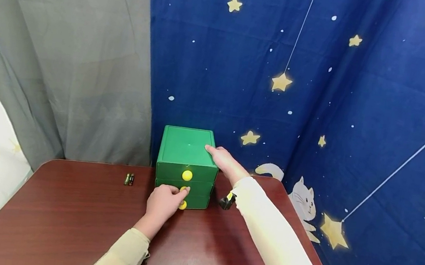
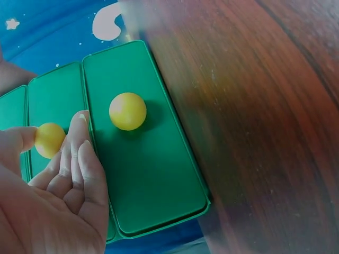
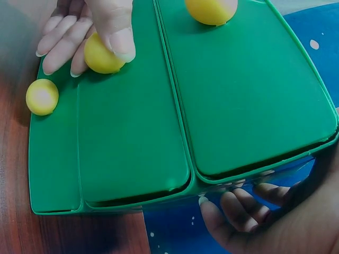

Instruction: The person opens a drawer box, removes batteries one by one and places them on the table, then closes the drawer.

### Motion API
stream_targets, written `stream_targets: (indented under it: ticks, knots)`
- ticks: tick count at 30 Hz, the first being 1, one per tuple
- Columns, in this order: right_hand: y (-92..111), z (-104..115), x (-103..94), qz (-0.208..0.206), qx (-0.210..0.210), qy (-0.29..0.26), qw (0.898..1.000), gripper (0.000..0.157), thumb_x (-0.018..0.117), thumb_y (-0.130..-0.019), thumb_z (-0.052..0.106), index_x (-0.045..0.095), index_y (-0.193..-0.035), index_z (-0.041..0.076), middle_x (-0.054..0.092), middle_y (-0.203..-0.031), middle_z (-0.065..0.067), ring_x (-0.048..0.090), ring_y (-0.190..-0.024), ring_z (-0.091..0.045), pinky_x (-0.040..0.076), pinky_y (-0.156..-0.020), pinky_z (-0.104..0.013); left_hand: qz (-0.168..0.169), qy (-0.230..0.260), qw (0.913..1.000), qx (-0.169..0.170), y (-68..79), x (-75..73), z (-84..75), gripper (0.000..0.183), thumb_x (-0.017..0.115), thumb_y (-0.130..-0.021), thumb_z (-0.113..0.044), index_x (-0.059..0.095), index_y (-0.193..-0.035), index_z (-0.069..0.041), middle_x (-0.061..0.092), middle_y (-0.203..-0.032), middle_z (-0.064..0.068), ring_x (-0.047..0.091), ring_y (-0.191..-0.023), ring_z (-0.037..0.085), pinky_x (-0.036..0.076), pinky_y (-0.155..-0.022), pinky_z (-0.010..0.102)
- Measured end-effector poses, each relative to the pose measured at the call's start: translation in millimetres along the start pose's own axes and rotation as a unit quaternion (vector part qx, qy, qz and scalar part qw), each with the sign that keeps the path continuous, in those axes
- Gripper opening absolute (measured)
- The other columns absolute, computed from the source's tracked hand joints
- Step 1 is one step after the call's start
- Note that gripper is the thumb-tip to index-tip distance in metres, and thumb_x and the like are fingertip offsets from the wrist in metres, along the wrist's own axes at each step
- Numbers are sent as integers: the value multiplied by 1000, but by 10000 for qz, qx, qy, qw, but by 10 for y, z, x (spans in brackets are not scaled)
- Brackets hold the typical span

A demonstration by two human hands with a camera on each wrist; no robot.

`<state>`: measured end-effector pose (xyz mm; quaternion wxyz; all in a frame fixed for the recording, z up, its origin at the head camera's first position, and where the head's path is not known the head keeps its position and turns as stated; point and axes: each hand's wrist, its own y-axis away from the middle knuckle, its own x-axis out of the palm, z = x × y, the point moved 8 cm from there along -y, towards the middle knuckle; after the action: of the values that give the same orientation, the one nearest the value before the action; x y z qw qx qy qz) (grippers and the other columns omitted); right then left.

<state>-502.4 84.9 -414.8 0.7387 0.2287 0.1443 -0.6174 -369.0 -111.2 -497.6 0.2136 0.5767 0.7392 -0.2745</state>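
A green cabinet (image 1: 188, 145) with three stacked drawers stands at the back of the table, each drawer front bearing a round yellow knob. My left hand (image 1: 165, 200) pinches the middle knob (image 2: 50, 141) between thumb and fingers. The middle drawer (image 3: 130, 132) sits level with its frame. Above it is the top knob (image 1: 187, 175); below, the bottom knob (image 2: 127, 111) is untouched. My right hand (image 1: 226, 160) rests against the cabinet's right side, its thumb over the top edge. In the right wrist view, its loosely bent fingers (image 3: 238, 209) touch that side.
Two small batteries (image 1: 129, 179) lie on the dark red wooden table (image 1: 76, 204), left of the cabinet. Close behind hang a grey curtain (image 1: 79, 64) and a blue curtain (image 1: 225, 71) with stars. A black wrist camera (image 1: 227, 201) hangs below my right wrist.
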Motion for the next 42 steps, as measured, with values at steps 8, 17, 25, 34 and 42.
stream_targets:
  ticks: [8,17,25,34,42]
  knots:
    - [15,-1,15,32,20,11,10000,79,55,-111,59,45,-164,1,55,-159,-20,56,-143,-34,46,-120,-50,-72,-81,9998,179,58,-41,-44,45,73,-100,-59,84,-74,-24,66,-61,-15,61,-66,17,50,-64,39]
    - [27,-26,24,52,54,18,10000,82,54,-111,60,42,-166,1,50,-164,-20,52,-149,-35,43,-122,-51,106,43,9997,226,136,-22,-40,48,72,-102,-58,82,-72,-22,66,-60,-16,59,-63,14,48,-63,36]
    - [38,-17,18,48,100,-51,9999,80,54,-112,59,43,-165,1,55,-158,-21,57,-142,-34,48,-118,-50,213,228,9993,181,222,-12,-19,51,72,-103,-59,81,-71,-20,66,-60,-15,59,-62,14,46,-64,36]
    - [9,-14,8,58,94,17,9999,82,55,-111,60,40,-167,1,51,-163,-21,53,-147,-35,44,-121,-50,341,215,9989,237,324,-38,-50,50,71,-103,-59,81,-71,-22,68,-62,-15,61,-64,12,48,-65,36]
    - [3,-24,3,26,120,3,9999,81,54,-111,60,40,-166,2,52,-161,-21,55,-145,-35,45,-120,-51,427,121,9984,353,403,-50,-79,50,70,-104,-59,80,-71,-22,65,-60,-15,60,-65,12,49,-66,37]
